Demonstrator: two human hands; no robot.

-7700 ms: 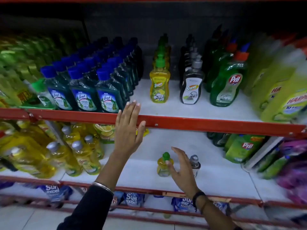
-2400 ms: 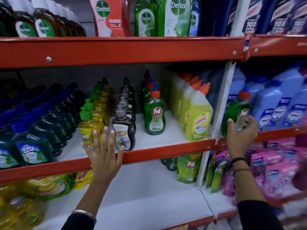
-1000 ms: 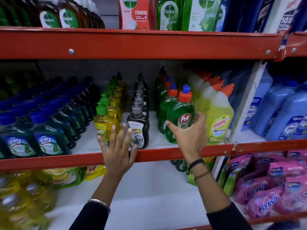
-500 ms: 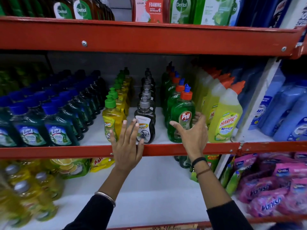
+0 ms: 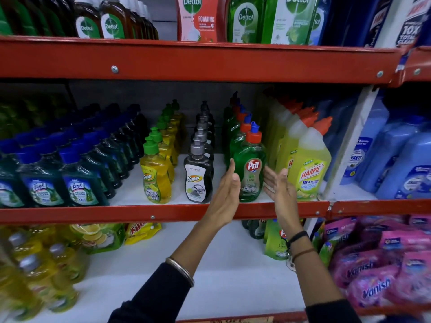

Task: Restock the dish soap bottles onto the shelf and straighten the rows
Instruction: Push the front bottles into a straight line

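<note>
A green Pril dish soap bottle [image 5: 250, 169] with a red and blue cap stands at the front of its row on the middle shelf [image 5: 163, 212]. My left hand [image 5: 227, 190] is flat and open against its left side. My right hand [image 5: 278, 190] is open just to its right, fingers apart, beside the bottle. Neither hand grips it. To the left stand a row of black Super bottles [image 5: 198, 180] and a row of yellow Super bottles [image 5: 156, 178], each running back into the shelf.
Yellow Harpic bottles [image 5: 310, 169] crowd the right of the Pril row. Dark green Lizol bottles [image 5: 79, 180] fill the left. Dettol bottles [image 5: 245, 19] stand on the shelf above. Below are yellow bottles [image 5: 35, 271], green Pril pouches [image 5: 276, 241] and pink Vanish packs [image 5: 373, 271].
My left hand has left the red shelf edge near the black bottle and moved right to the Pril bottle's left side. My right hand has let go and opened beside it.
</note>
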